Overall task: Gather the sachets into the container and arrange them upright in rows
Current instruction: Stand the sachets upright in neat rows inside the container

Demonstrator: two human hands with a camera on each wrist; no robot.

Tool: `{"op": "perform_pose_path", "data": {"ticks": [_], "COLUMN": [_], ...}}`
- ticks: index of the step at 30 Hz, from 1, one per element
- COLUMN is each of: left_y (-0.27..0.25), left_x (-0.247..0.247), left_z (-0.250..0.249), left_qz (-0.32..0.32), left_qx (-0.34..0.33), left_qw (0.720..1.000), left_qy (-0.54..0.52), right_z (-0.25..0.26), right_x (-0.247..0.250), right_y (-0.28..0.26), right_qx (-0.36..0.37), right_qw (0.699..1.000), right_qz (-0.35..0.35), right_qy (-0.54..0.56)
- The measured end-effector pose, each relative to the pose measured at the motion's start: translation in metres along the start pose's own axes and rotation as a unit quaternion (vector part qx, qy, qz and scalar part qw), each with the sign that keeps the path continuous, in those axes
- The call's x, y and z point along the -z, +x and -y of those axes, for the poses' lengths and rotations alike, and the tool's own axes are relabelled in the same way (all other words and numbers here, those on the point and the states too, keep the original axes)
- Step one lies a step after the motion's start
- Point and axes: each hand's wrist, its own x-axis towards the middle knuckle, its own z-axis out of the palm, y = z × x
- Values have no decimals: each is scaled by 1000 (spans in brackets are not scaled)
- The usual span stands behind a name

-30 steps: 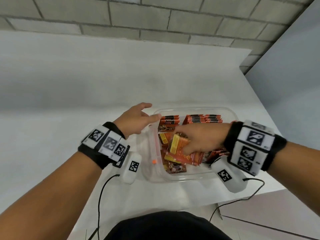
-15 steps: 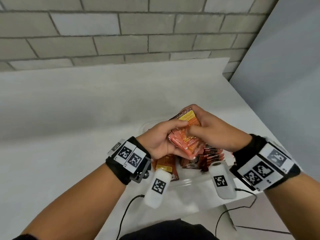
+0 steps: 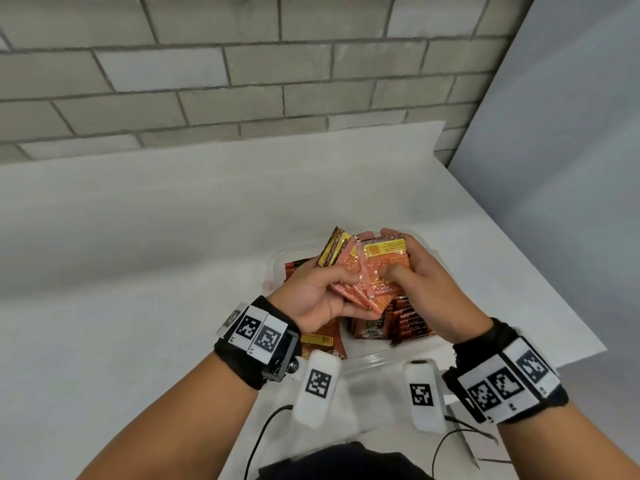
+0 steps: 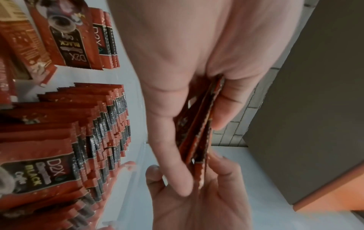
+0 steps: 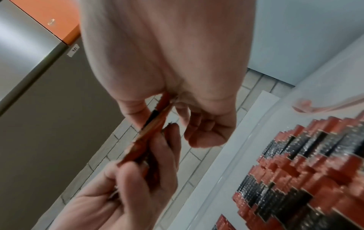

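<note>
The left hand (image 3: 313,299) and right hand (image 3: 424,289) are both gripping a bundle of sachets (image 3: 372,275), holding it above the clear container (image 3: 372,360) where other sachets are standing in rows (image 4: 102,124).

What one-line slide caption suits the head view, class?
Both hands, left hand and right hand, hold a fanned bunch of sachets above the clear container.
</note>
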Motion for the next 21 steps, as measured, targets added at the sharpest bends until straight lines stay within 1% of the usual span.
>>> {"op": "perform_pose_path", "data": {"ticks": [3, 5, 7, 10, 13, 14, 19, 21], "left_y": [1, 2, 2, 2, 1, 1, 3, 3], "left_x": [1, 1, -1, -5, -6, -5, -7, -10], "left_z": [4, 6, 9, 9, 6, 6, 11, 10], "left_qz": [-36, -65, -79, -96, -104, -109, -113, -118], "left_qx": [-35, -39, -42, -55, -53, -48, -47, -58], "left_qw": [999, 997, 996, 994, 992, 992, 991, 989], "left_qy": [-8, -5, 3, -7, -42, -37, 60, 71], "right_z": [-6, -11, -14, -15, -13, -12, -10, -10], "right_x": [2, 1, 1, 2, 7, 8, 4, 4], "right_y": [1, 0, -2, -3, -3, -4, -8, -8], "right_qx": [-33, -67, -92, -94, -82, -79, -69, -63], "right_qw": [995, 989, 983, 978, 976, 977, 982, 983], "right_qz": [-67, -70, -56, -59, -89, -91, -86, -92], "right_qy": [64, 108, 146, 179, 180, 176, 155, 145]}}
